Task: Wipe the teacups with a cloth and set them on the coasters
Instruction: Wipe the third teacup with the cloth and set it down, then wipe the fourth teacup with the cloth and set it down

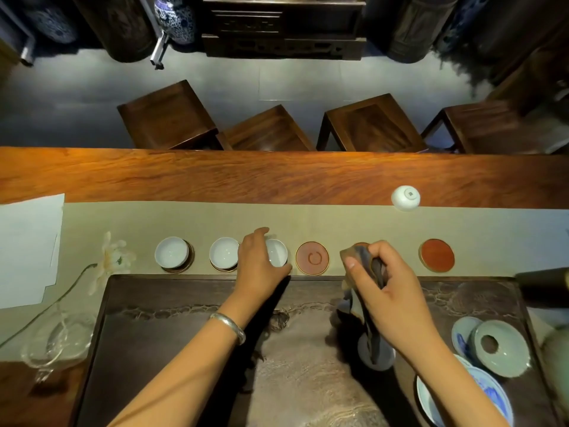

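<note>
Two white teacups stand upright on coasters at the left of the beige runner. My left hand grips a third white teacup that rests on the runner just right of them. A bare red coaster lies to its right, another coaster peeks out behind my right hand, and a third red coaster lies further right. My right hand is closed on a dark cloth that hangs down. One white teacup sits upside down at the far right of the runner.
A dark wooden tea tray lies in front of me. Blue-and-white bowls and a pale green lid are at its right. A glass pitcher, a white flower and paper lie left. Wooden stools stand beyond the table.
</note>
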